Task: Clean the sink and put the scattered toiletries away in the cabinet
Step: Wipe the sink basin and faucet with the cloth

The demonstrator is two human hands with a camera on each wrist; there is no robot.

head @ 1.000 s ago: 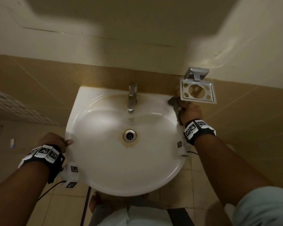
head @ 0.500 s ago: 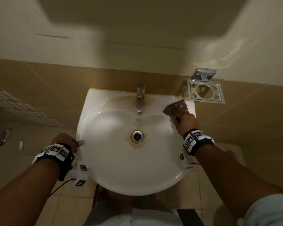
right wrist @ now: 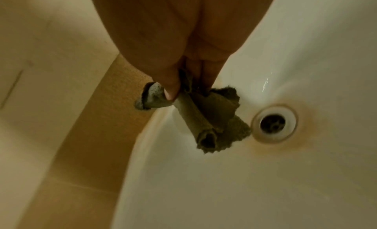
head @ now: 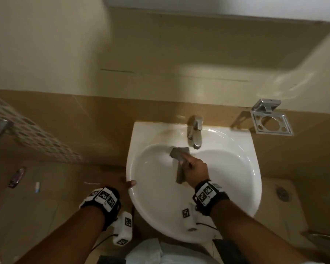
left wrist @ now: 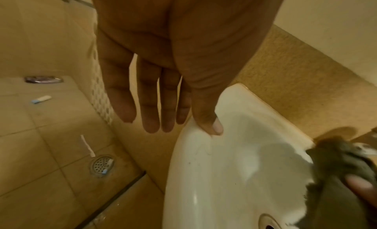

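Observation:
The white sink [head: 242, 168] hangs on the tiled wall, its faucet [head: 194, 133] at the back. My right hand [head: 187, 159] pinches a crumpled grey cloth [head: 179, 153] against the basin's back slope, just left of the faucet. In the right wrist view the thumb and fingers [right wrist: 171, 89] pinch the cloth [right wrist: 206, 119], which hangs near the drain [right wrist: 273, 123]. My left hand [head: 126, 184] rests at the sink's left rim. Its fingers are straight and hang beside the bowl, and only its thumb [left wrist: 214, 126] touches the rim [left wrist: 183, 151].
A chrome toothbrush holder [head: 271, 123] on the wall right of the sink holds nothing. On the floor to the left lie a white toothbrush [left wrist: 87, 145], a small white and blue tube [left wrist: 40, 99] and a purple object [left wrist: 42, 79], near a floor drain [left wrist: 102, 166].
My right hand has swept the cloth from the sink's back right corner leftward and down into the basin under the faucet. The left hand stays on the left rim.

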